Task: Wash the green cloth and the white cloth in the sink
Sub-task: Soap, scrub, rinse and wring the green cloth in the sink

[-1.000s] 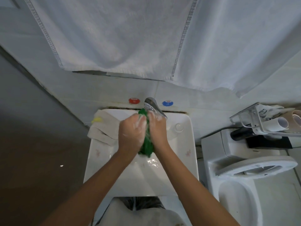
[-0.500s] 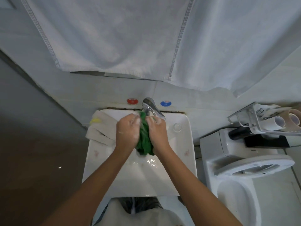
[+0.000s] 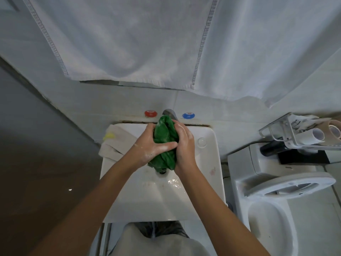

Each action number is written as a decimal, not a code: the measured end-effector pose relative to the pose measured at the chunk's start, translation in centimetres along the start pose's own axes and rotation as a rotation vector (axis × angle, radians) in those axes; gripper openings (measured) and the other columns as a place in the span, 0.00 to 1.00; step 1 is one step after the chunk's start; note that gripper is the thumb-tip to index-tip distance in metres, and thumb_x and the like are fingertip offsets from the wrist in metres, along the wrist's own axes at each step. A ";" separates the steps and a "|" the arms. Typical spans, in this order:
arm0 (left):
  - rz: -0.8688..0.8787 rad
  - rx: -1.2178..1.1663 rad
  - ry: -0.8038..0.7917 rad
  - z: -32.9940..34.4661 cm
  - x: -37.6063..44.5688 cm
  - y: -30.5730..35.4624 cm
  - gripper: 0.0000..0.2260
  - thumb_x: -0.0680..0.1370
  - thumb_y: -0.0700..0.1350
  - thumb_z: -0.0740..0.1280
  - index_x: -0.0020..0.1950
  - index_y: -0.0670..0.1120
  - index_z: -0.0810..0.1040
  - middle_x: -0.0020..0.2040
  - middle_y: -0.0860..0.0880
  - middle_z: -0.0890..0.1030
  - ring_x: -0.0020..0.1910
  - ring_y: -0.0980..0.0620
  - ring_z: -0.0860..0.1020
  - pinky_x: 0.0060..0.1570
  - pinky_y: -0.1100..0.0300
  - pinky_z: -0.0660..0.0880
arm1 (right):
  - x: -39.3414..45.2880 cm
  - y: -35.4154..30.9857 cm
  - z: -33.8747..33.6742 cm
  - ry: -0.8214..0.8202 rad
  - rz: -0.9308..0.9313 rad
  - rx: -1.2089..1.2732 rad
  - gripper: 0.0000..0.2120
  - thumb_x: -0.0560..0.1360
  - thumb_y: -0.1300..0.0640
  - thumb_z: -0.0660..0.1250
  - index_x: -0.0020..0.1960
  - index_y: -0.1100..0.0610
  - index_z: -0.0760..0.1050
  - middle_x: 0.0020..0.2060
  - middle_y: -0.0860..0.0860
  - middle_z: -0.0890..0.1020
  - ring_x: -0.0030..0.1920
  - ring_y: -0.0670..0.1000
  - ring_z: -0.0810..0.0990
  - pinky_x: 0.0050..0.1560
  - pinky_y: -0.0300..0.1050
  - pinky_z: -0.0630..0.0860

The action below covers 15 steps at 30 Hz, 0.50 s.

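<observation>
Gripping the green cloth (image 3: 164, 139), both soapy hands; dot labels unreadable.

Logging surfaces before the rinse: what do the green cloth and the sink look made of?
Green cloth: soft terry-like fabric, matte, bunched in folds between left hand and right hand. White rectangular sink: probably glazed ceramic, glossy, with bright wet reflections.

Dim, cool, even light; a wet glare patch glints in the sink (image 3: 212, 182) basin below the drain, edges bow with wide-angle distortion, focus slightly soft throughout
</observation>
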State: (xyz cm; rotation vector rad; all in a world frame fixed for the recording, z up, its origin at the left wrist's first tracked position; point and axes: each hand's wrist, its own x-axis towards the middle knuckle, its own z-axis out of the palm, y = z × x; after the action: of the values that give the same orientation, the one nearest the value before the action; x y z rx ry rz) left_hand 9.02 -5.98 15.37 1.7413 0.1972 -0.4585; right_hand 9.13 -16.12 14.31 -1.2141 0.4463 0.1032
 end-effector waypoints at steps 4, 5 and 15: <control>0.029 0.069 -0.121 -0.3 -0.2 -0.5 0.30 0.70 0.38 0.74 0.66 0.48 0.62 0.54 0.50 0.76 0.54 0.54 0.77 0.52 0.57 0.78 | 0.0 0.4 -0.4 -0.007 -0.013 0.031 0.11 0.79 0.57 0.61 0.51 0.53 0.82 0.54 0.57 0.82 0.56 0.54 0.81 0.53 0.45 0.80; 0.051 0.096 -0.135 -0.2 -0.4 -0.6 0.29 0.70 0.36 0.72 0.66 0.49 0.62 0.53 0.49 0.76 0.53 0.52 0.77 0.51 0.56 0.78 | 0.0 0.6 -0.4 -0.001 -0.016 0.018 0.09 0.78 0.54 0.64 0.52 0.53 0.82 0.55 0.58 0.81 0.56 0.56 0.81 0.53 0.47 0.80; 0.133 0.425 -0.001 -1.4 0.4 -3.3 0.27 0.76 0.36 0.59 0.70 0.62 0.67 0.58 0.48 0.79 0.55 0.48 0.78 0.59 0.50 0.75 | 0.4 1.0 -2.3 -0.023 -0.169 -0.262 0.03 0.77 0.60 0.67 0.46 0.53 0.76 0.38 0.50 0.80 0.40 0.47 0.80 0.44 0.43 0.79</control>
State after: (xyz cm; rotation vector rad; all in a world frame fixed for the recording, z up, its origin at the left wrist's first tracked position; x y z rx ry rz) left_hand 8.38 -3.94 12.45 2.1540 -0.0210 -0.4238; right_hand 8.57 -17.91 12.65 -1.5020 0.3143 0.0310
